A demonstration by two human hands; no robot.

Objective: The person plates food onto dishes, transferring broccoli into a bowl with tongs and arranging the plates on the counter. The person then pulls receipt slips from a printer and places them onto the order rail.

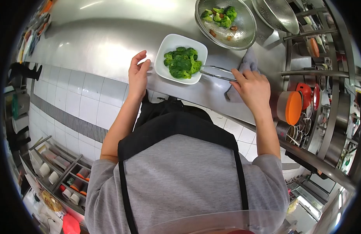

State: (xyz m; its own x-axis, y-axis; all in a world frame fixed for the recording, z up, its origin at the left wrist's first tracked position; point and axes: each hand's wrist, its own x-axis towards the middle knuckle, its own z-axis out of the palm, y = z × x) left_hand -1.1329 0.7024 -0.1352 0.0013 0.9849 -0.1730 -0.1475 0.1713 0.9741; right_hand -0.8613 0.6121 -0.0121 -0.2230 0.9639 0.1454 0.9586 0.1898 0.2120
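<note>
A white square bowl (pixel 161 69) stands on the steel counter, with broccoli florets (pixel 182 62) heaped in it. My right hand (pixel 252 86) is closed around metal tongs (pixel 218 72), whose tips reach the bowl's right rim beside the broccoli. Left of the bowl, my left hand (pixel 139 74) hovers near the counter edge, fingers apart and holding nothing. Behind the bowl to the right, a perforated metal colander (pixel 243 35) holds more broccoli and a few brown pieces.
A grey cloth (pixel 248 62) lies on the counter (pixel 98 39) beside my right hand. Another metal colander (pixel 280 15) sits at the far right. Orange-lidded containers (pixel 292 108) fill a rack on the right. Lower left, a bin rack (pixel 67 171) holds cups and bottles.
</note>
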